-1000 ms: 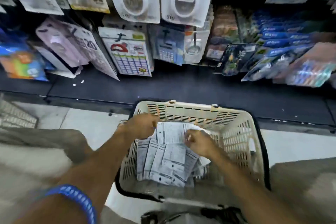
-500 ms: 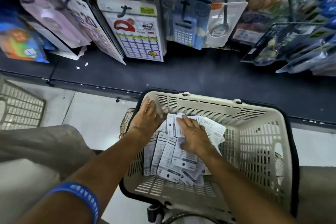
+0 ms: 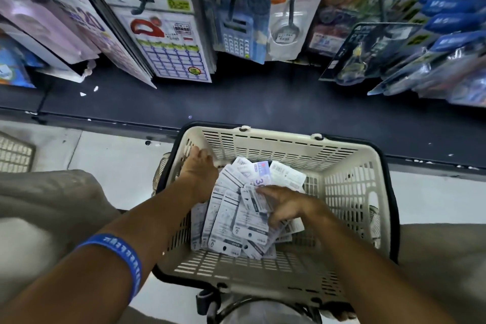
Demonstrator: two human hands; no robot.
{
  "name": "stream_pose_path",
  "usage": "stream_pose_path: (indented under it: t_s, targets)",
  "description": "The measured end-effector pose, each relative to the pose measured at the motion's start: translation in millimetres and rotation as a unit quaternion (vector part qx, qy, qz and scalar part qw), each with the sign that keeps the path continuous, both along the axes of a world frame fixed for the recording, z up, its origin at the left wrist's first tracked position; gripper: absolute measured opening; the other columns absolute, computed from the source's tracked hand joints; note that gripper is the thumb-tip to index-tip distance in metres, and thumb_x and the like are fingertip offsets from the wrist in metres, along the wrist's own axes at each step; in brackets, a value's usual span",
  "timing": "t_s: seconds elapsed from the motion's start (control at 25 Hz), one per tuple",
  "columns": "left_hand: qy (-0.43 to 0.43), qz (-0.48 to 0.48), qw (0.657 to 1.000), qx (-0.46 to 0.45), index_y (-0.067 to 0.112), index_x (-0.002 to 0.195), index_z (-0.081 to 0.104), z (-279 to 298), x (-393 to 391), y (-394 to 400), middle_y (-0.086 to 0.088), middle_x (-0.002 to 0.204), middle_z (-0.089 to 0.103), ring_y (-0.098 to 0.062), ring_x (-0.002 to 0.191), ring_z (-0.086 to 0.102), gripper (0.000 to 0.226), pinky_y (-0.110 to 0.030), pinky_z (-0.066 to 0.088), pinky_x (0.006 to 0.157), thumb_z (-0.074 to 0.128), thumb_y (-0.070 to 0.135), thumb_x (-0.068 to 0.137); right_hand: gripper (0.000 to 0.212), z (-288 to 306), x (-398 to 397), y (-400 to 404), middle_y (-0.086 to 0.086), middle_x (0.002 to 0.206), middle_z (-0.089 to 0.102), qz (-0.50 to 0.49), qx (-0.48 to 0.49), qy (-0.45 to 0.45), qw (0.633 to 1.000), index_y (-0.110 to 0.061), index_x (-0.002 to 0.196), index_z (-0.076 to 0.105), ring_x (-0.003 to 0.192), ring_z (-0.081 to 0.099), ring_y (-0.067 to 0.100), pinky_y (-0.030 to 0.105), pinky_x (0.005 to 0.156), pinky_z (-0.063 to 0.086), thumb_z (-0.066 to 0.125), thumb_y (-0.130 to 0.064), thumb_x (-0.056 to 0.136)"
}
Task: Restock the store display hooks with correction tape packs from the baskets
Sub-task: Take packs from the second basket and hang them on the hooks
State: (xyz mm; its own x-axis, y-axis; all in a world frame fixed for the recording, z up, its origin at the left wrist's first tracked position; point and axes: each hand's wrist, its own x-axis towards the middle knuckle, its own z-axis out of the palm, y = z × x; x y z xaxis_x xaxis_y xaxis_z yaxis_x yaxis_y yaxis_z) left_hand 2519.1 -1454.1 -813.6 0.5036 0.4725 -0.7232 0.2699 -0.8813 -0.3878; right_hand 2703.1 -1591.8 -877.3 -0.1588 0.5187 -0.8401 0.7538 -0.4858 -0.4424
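Observation:
A cream plastic basket (image 3: 349,192) sits in front of me and holds a heap of white correction tape packs (image 3: 231,221), most lying back side up. My left hand (image 3: 198,173) lies inside the basket at its far left corner, fingers flat against the wall and the pile's edge. My right hand (image 3: 285,205) is on top of the heap, with its fingers curled round a few packs. One pack near the top shows a purple printed front (image 3: 261,172).
Hooks above carry hanging goods: calculators (image 3: 236,34), a sticker sheet (image 3: 171,42), blue packs (image 3: 452,42) at right. A dark shelf base (image 3: 236,102) runs below them. A second basket's corner (image 3: 14,151) shows at far left on the pale floor.
The view has tilted down and nearer the basket. My right hand has slid back over the heap and curled round some packs. My left hand has stayed at the far left corner.

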Motion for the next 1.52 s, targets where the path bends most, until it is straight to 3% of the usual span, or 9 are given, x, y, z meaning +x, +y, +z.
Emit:
stream_pose_path:
  t_s: [0.2,0.36,0.56,0.6,0.68,0.76,0.96,1.24,1.52]
  targets:
    - [-0.033,0.136,0.984,-0.111,0.013,0.136,0.055,-20.4,1.6,-44.5,-0.016,0.145,0.050,-0.037,0.137,0.040,0.058,-0.050,0.028,0.114,0.065,0.042,0.088,0.054,7.8,14.2,-14.0,-0.007,0.123,0.065,-0.224,-0.065,0.048,0.971,-0.031,0.113,0.070,0.115,0.059,0.021,0.033,0.088,0.040,0.059,-0.074,0.083]
    - [-0.178,0.329,0.892,-0.253,0.016,0.129,0.061,-21.9,-6.4,-36.2,-0.004,0.129,0.065,-0.026,0.124,0.058,0.050,-0.026,0.046,0.089,0.077,0.029,0.084,0.059,-6.1,-1.3,-12.5,0.006,0.140,0.060,-0.325,0.079,-0.109,0.936,-0.018,0.141,0.051,0.125,0.059,0.028,0.033,0.100,0.047,0.072,-0.030,0.087]
    - [-0.238,0.448,0.778,-0.370,0.011,0.107,0.077,-12.7,11.4,-15.6,-0.006,0.118,0.073,-0.025,0.110,0.066,0.021,-0.016,0.048,0.079,0.066,0.025,0.094,0.043,-25.9,-7.8,1.6,0.007,0.110,0.073,-0.558,0.055,0.031,0.827,-0.016,0.116,0.062,0.087,0.070,0.023,0.032,0.075,0.057,0.081,-0.016,0.078]
    - [-0.255,0.426,0.793,-0.353,0.010,0.106,0.076,-12.4,11.6,-14.3,-0.009,0.117,0.073,-0.028,0.112,0.066,0.022,-0.022,0.049,0.089,0.064,0.026,0.095,0.032,-28.6,-8.4,2.8,0.009,0.104,0.075,-0.555,0.050,0.054,0.829,-0.013,0.109,0.068,0.080,0.070,0.021,0.030,0.071,0.057,0.080,-0.013,0.079]
    - [-0.235,0.266,0.918,-0.176,0.017,0.116,0.071,-12.4,3.3,-7.8,-0.011,0.120,0.071,-0.030,0.116,0.061,0.032,-0.036,0.046,0.100,0.059,0.038,0.095,0.017,-32.9,-14.5,4.9,0.013,0.093,0.075,-0.482,0.065,0.080,0.870,-0.005,0.102,0.076,0.076,0.068,0.023,0.030,0.068,0.053,0.073,-0.008,0.085]
    - [-0.079,0.046,0.996,0.004,0.014,0.138,0.058,-11.9,-4.4,-3.1,-0.017,0.139,0.060,-0.037,0.135,0.044,0.047,-0.052,0.029,0.116,0.051,0.038,0.099,0.011,-32.9,-19.4,8.6,0.012,0.084,0.071,-0.393,0.080,0.102,0.910,-0.001,0.095,0.077,0.076,0.064,0.022,0.029,0.067,0.049,0.069,-0.004,0.089]
    - [0.066,-0.023,0.997,-0.018,0.018,0.161,0.022,-19.2,-1.7,-14.1,-0.016,0.160,0.040,-0.039,0.151,0.027,0.069,-0.067,-0.003,0.121,0.053,0.038,0.103,0.018,-16.3,-7.8,7.9,-0.010,0.072,0.065,-0.243,0.075,0.127,0.959,-0.019,0.073,0.074,0.065,0.057,0.004,0.020,0.061,0.044,0.075,-0.007,0.087]
    - [0.095,-0.052,0.992,-0.063,0.016,0.158,0.031,4.9,0.1,-16.0,-0.014,0.164,0.032,-0.037,0.155,0.017,0.064,-0.061,-0.005,0.124,0.056,0.035,0.102,0.034,36.0,34.4,9.9,0.000,0.099,0.078,-0.297,0.171,0.118,0.932,-0.024,0.088,0.081,0.094,0.070,0.013,0.026,0.086,0.053,0.068,0.007,0.088]
    - [0.048,-0.046,0.997,-0.029,0.014,0.151,0.044,-8.3,-24.2,-31.8,-0.016,0.155,0.045,-0.038,0.145,0.037,0.046,-0.062,0.005,0.123,0.049,0.022,0.106,0.025,41.8,11.2,2.0,-0.019,0.091,0.073,-0.260,0.180,0.105,0.943,-0.028,0.091,0.082,0.082,0.063,-0.011,0.000,0.068,0.042,0.071,-0.005,0.090]
